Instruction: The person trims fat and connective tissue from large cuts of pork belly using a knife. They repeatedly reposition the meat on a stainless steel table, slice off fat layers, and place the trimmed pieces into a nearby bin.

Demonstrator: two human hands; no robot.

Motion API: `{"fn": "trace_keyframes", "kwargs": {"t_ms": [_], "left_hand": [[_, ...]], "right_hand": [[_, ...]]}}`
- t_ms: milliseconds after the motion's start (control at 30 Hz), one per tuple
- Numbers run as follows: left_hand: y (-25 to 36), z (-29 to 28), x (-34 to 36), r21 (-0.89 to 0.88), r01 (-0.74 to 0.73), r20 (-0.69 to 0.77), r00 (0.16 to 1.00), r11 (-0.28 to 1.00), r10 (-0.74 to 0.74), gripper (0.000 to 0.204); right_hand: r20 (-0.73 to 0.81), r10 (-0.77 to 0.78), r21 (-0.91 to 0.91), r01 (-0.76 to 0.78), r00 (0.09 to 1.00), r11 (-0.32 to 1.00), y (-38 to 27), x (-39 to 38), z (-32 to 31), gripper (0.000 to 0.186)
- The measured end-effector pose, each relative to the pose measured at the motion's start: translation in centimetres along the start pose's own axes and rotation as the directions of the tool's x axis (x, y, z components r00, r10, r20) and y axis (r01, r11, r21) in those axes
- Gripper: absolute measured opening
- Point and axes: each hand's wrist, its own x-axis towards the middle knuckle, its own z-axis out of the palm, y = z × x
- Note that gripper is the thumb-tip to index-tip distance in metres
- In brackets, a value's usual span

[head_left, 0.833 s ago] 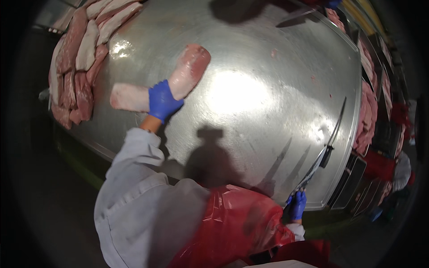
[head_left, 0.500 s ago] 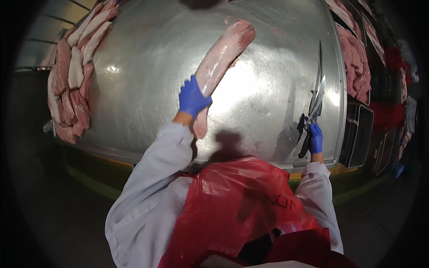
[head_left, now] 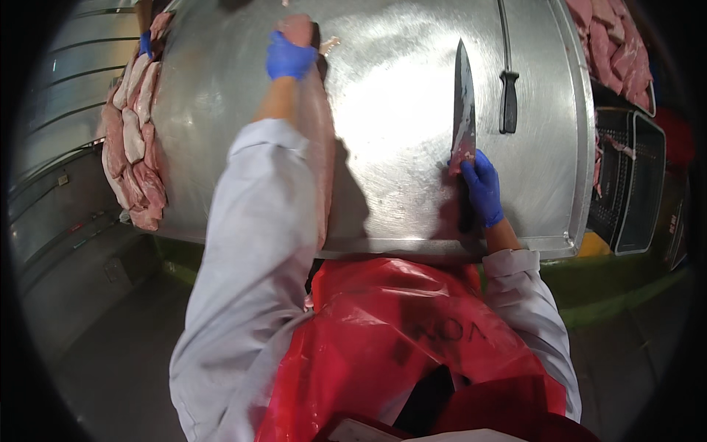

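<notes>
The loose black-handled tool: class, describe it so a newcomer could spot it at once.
Find the big metal table and go to its right side. There, right of the knife in the right hand, lies the black-handled tool. Unlike that knife's broad blade, its shaft is long and thin, and no hand touches it.

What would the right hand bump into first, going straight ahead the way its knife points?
Probably nothing: beyond the right hand and its knife, the way over the metal table looks free to the picture's top edge.
</notes>
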Motion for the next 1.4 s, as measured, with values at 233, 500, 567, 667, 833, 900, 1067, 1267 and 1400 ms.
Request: {"fn": "trace_keyframes", "kwargs": {"t_ms": [233, 500, 567, 667, 833, 900, 1067, 1267, 1400], "left_hand": [[-5.9, 1.2, 2.1, -0.480, -0.093, -0.084, 0.995, 0.873, 0.060, 0.079], [-3.9, 1.4, 2.6, -0.078, -0.389, -0.055, 0.921, 0.918, 0.385, 0.091], [-4.5, 1.5, 2.7, -0.026, -0.397, -0.054, 0.917, 0.918, 0.395, 0.091], [-4.8, 2.1, 2.3, -0.034, -0.372, -0.045, 0.928, 0.927, 0.371, 0.091], [-5.2, 2.2, 2.8, -0.074, -0.391, -0.048, 0.920, 0.918, 0.388, 0.088], [-4.6, 2.1, 2.7, -0.085, -0.394, -0.060, 0.919, 0.915, 0.390, 0.088], [-4.6, 2.1, 2.1, -0.247, -0.266, -0.086, 0.964, 0.932, 0.252, 0.091], [-5.7, 0.6, 6.9, -0.166, 0.072, -0.123, 0.988, 0.984, -0.093, 0.098], [-12.3, -0.8, 9.2, -0.012, 0.035, -0.235, 0.971, 0.999, -0.037, 0.098]], "right_hand": [[0.091, 0.208, 0.227, -0.224, 0.974, 0.948, -0.7, 3.9, 3.0, 0.037], [0.365, 0.176, -0.071, -0.161, 0.914, 0.984, -6.7, 22.4, 15.5, 0.080], [0.395, 0.170, -0.038, -0.168, 0.903, 0.985, -7.1, 25.9, 18.6, 0.079], [0.383, 0.240, -0.226, -0.161, 0.892, 0.961, -8.9, 29.0, 21.7, 0.076], [0.224, -0.105, -0.511, 0.208, 0.969, 0.834, -4.6, 34.9, 26.3, 0.076], [0.223, -0.150, -0.493, 0.245, 0.963, 0.835, -4.9, 35.2, 26.1, 0.074], [0.364, 0.143, -0.608, 0.118, 0.920, 0.785, -7.9, 25.8, 23.2, 0.074], [0.390, 0.267, -0.557, -0.005, 0.881, 0.830, -6.3, 8.8, 20.4, 0.073], [0.464, 0.347, -0.577, -0.019, 0.815, 0.817, -7.5, 5.2, 18.9, 0.081]]}}
